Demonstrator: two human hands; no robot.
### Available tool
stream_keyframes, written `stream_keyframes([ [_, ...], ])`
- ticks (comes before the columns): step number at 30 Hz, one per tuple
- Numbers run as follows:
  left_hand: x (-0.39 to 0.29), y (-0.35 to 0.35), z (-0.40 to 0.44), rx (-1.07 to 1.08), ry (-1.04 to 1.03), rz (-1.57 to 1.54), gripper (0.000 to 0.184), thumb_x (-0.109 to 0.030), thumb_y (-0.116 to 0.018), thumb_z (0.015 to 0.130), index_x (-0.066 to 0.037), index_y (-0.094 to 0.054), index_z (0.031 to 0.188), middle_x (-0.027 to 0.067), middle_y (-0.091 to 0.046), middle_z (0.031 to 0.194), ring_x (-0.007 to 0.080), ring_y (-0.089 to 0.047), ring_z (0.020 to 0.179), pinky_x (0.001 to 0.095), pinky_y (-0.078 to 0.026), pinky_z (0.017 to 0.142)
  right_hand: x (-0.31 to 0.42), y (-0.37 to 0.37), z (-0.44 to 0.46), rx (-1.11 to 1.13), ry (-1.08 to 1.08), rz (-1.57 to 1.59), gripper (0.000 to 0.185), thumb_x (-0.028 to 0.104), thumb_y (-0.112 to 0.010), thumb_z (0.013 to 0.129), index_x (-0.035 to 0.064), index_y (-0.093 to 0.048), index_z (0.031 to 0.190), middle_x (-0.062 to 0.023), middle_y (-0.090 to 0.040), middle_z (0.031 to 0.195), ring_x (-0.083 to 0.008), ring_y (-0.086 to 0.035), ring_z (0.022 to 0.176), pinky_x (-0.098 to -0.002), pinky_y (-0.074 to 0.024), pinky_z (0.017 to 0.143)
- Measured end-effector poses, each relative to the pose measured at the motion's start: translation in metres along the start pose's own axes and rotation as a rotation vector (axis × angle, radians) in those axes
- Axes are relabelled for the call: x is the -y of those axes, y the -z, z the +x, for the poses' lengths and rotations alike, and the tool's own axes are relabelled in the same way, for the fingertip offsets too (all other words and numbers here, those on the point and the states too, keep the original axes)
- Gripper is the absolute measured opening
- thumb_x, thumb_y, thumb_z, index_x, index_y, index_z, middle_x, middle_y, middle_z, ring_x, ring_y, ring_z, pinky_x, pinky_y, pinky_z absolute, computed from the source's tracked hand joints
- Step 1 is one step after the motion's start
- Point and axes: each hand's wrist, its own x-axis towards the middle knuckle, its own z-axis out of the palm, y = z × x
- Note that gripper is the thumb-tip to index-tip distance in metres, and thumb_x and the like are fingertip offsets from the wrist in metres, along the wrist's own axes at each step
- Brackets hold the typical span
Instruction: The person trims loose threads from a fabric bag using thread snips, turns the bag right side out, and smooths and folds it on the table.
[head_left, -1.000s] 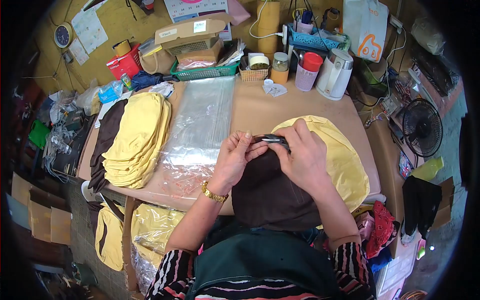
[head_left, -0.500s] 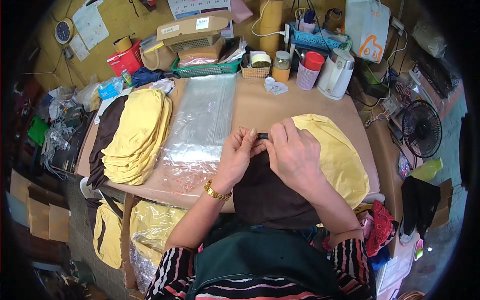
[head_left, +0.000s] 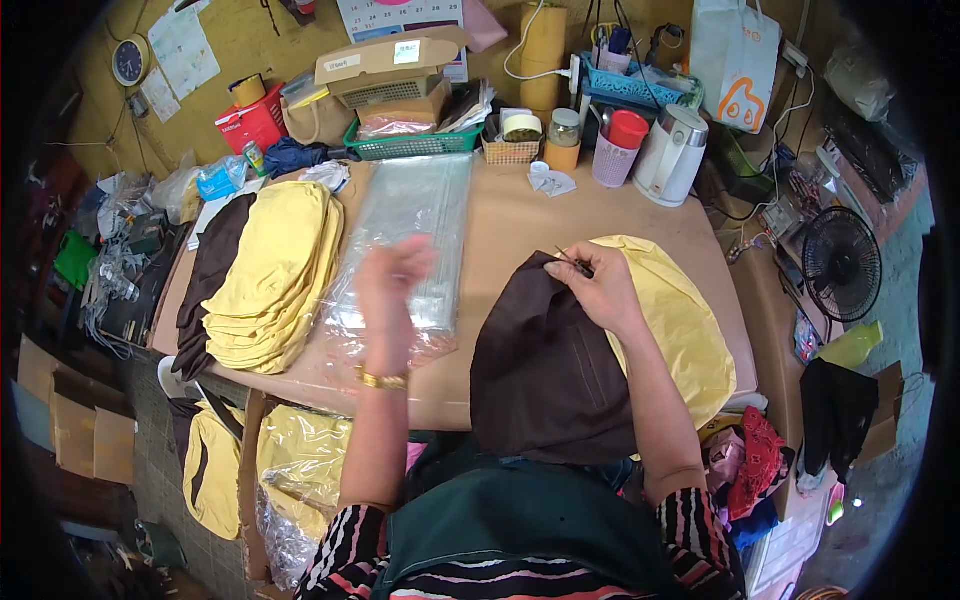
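Observation:
A dark brown cloth piece (head_left: pixel 545 370) hangs over the table's front edge, its top corner pinched by my right hand (head_left: pixel 600 285). Small dark snips (head_left: pixel 574 264) are also in that hand, their thin tip pointing up and left. Behind the brown cloth and to its right lies a yellow cloth piece (head_left: pixel 675 325). My left hand (head_left: pixel 395 275), blurred by motion, is apart from the cloth, above a stack of clear plastic bags (head_left: pixel 415 210). Its fingers are too smeared to read. A gold watch (head_left: pixel 382 380) is on the left wrist.
Folded yellow cloths (head_left: pixel 275 270) are piled at the table's left beside dark cloth (head_left: pixel 215 280). Along the back stand a green basket (head_left: pixel 415 145), jars, a pink cup (head_left: pixel 613 160) and a white kettle (head_left: pixel 671 158). A black fan (head_left: pixel 842 263) is at the right.
My left hand has let go of the cloth and moved left over the plastic bags. The brown cloth's corner now shows, held by my right hand with the snips.

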Motion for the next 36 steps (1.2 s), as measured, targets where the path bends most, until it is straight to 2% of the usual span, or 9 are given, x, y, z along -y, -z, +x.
stream_keyframes([
  [3, -0.015, 0.024, 0.013, -0.269, -0.047, 0.07, 0.037, -0.038, -0.041, 0.103, -0.007, -0.06, 0.1, 0.0119, -0.065, 0.117, 0.0154, -0.06, 0.101, 0.0317, -0.047, 0.086, 0.002, 0.0, 0.0, 0.016, -0.115, 0.096, 0.022, 0.019, -0.073, 0.082, -0.0011, -0.064, 0.081, -0.0113, -0.061, 0.068, -0.0175, -0.054, 0.063, -0.0317, -0.0433, 0.064],
  [7, 0.005, -0.01, -0.004, 0.145, -0.321, 0.572, 0.038, -0.016, -0.058, 0.094, -0.009, -0.056, 0.131, 0.0028, -0.061, 0.113, 0.0096, -0.051, 0.106, 0.025, -0.044, 0.082, 0.002, -0.01, 0.001, 0.008, -0.015, 0.059, 0.02, 0.016, -0.073, 0.082, -0.0012, -0.063, 0.08, -0.0103, -0.061, 0.069, -0.017, -0.053, 0.064, -0.0317, -0.0427, 0.063],
  [12, 0.009, -0.059, -0.004, 0.523, -0.069, 0.482, 0.025, -0.014, -0.068, 0.09, -0.005, -0.07, 0.114, 0.0004, -0.062, 0.094, 0.0084, -0.053, 0.085, 0.0232, -0.046, 0.074, 0.01, -0.015, -0.005, -0.024, 0.072, -0.053, 0.019, 0.009, -0.074, 0.082, -0.0013, -0.059, 0.075, 0.0007, -0.052, 0.066, -0.007, -0.044, 0.063, -0.025, -0.0372, 0.058],
  [14, 0.008, -0.064, -0.004, 0.508, -0.064, 0.34, 0.017, -0.017, -0.069, 0.091, -0.004, -0.074, 0.101, -0.0008, -0.062, 0.082, 0.0072, -0.054, 0.071, 0.0219, -0.046, 0.067, 0.008, -0.013, -0.006, -0.005, 0.057, -0.009, 0.023, 0.016, -0.077, 0.078, -0.0013, -0.062, 0.079, -0.0129, -0.058, 0.072, -0.0254, -0.056, 0.065, -0.0351, -0.0438, 0.063],
  [16, -0.002, -0.061, -0.005, 0.496, 0.161, 0.379, 0.018, -0.016, -0.07, 0.089, 0.0, -0.074, 0.096, 0.0006, -0.066, 0.078, 0.0071, -0.059, 0.068, 0.0209, -0.047, 0.062, 0.016, -0.008, -0.01, 0.009, 0.039, -0.037, 0.024, 0.017, -0.077, 0.077, -0.0014, -0.062, 0.08, -0.013, -0.058, 0.073, -0.0258, -0.056, 0.066, -0.0354, -0.0438, 0.063],
  [23, 0.01, -0.04, -0.004, 0.426, 0.278, 0.08, 0.017, -0.018, -0.062, 0.096, -0.002, -0.06, 0.09, 0.0064, -0.067, 0.086, 0.012, -0.069, 0.073, 0.0226, -0.057, 0.064, 0.012, -0.007, -0.012, 0.007, 0.036, -0.014, 0.026, 0.018, -0.078, 0.078, -0.0018, -0.062, 0.079, -0.0136, -0.058, 0.071, -0.0273, -0.056, 0.066, -0.0358, -0.0438, 0.064],
  [27, 0.004, -0.046, -0.009, 0.502, 0.419, -0.259, 0.011, -0.012, -0.054, 0.099, -0.003, -0.055, 0.092, 0.0118, -0.066, 0.102, 0.0246, -0.068, 0.099, 0.0307, -0.058, 0.084, 0.013, -0.011, -0.014, 0.036, -0.016, -0.056, 0.024, 0.018, -0.077, 0.079, -0.0008, -0.063, 0.085, -0.0129, -0.061, 0.079, -0.028, -0.059, 0.07, -0.0369, -0.0446, 0.064],
  [29, 0.004, -0.047, -0.01, 0.528, 0.475, -0.364, 0.011, -0.011, -0.051, 0.1, -0.003, -0.054, 0.092, 0.0124, -0.064, 0.107, 0.0278, -0.066, 0.106, 0.0337, -0.058, 0.089, 0.02, -0.016, -0.017, -0.242, 0.249, -0.131, 0.024, 0.018, -0.075, 0.081, 0.0013, -0.064, 0.093, -0.0107, -0.061, 0.087, -0.0304, -0.06, 0.074, -0.0384, -0.0455, 0.064],
  [36, 0.012, -0.045, -0.013, 0.502, 0.431, -0.4, 0.013, -0.013, -0.053, 0.099, -0.002, -0.057, 0.095, 0.0112, -0.066, 0.1, 0.024, -0.066, 0.105, 0.0335, -0.056, 0.093, 0.054, -0.014, -0.035, -0.398, 0.522, -0.583, 0.025, 0.015, -0.075, 0.075, 0.0092, -0.066, 0.098, -0.006, -0.052, 0.081, -0.0242, -0.057, 0.067, -0.0354, -0.0415, 0.059],
])
